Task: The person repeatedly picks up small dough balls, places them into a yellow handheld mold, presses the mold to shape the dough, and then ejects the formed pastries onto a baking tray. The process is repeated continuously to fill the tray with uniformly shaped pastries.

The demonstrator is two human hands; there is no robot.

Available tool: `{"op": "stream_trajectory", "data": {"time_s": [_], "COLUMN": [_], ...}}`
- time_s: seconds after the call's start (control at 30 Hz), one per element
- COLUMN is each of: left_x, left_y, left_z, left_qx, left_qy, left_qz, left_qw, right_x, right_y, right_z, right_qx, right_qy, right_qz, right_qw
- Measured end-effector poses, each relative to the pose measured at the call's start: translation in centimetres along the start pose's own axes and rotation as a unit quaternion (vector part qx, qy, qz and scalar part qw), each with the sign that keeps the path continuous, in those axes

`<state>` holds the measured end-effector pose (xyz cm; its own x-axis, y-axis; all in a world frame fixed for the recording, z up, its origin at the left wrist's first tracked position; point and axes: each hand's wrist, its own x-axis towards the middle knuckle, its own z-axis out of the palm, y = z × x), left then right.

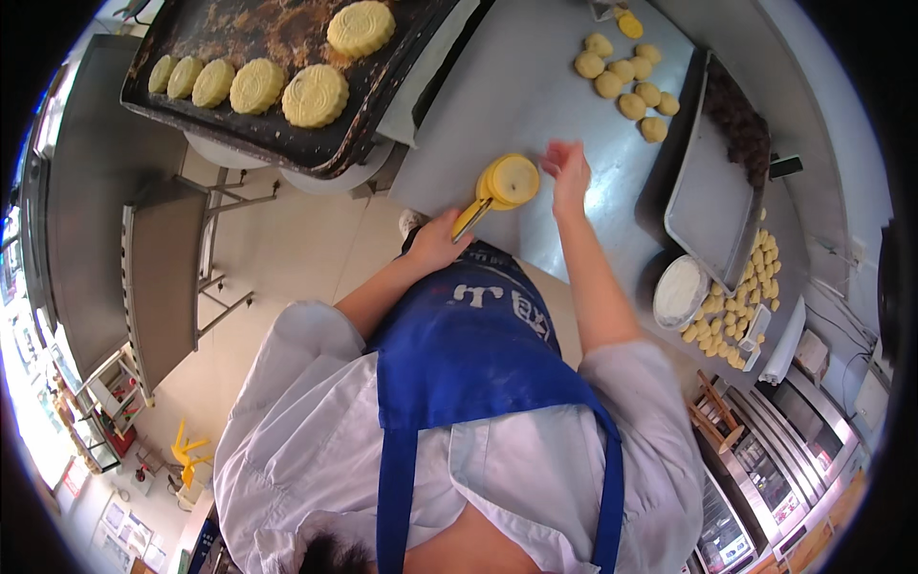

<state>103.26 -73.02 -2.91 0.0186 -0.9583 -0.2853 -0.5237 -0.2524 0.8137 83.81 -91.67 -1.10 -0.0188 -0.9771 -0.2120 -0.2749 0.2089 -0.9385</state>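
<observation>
My left hand [439,242] grips the handle of a yellow mooncake mould [490,204], whose round head points away from me. Pale yellow dough [516,181] fills the head, its flat face showing a small dark spot. Just right of the mould, and apart from it, my right hand [569,176] is raised over the steel table [495,93]. Its fingers are bent and a little blurred, with nothing visible in them. On a dark baking tray [251,133] at upper left stand several pressed mooncakes [315,96] with scalloped edges and raised patterns.
Several dough balls [622,69] lie at the table's far right. Beyond them, a metal tray [706,194] holds dark filling [739,122]. A bowl of white flour [680,290] stands near small dough pieces [764,262] and a white scale [754,326]. Steel racks [161,287] stand at left.
</observation>
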Motion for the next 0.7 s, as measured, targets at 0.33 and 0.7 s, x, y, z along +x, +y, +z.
{"op": "stream_trajectory", "data": {"time_s": [0.33, 0.7], "left_x": [0.8, -9.5], "left_y": [17.7, 2.8], "left_z": [-10.0, -18.7], "left_qx": [-0.108, -0.328], "left_qy": [-0.075, 0.09], "left_qz": [0.148, 0.049], "left_qw": [0.98, 0.939], "right_x": [-10.4, -3.5], "right_y": [-16.0, -40.8], "right_z": [0.2, 29.6], "right_qx": [0.271, -0.096], "right_qy": [-0.229, -0.556], "right_qz": [0.062, -0.066], "right_qw": [0.933, 0.823]}}
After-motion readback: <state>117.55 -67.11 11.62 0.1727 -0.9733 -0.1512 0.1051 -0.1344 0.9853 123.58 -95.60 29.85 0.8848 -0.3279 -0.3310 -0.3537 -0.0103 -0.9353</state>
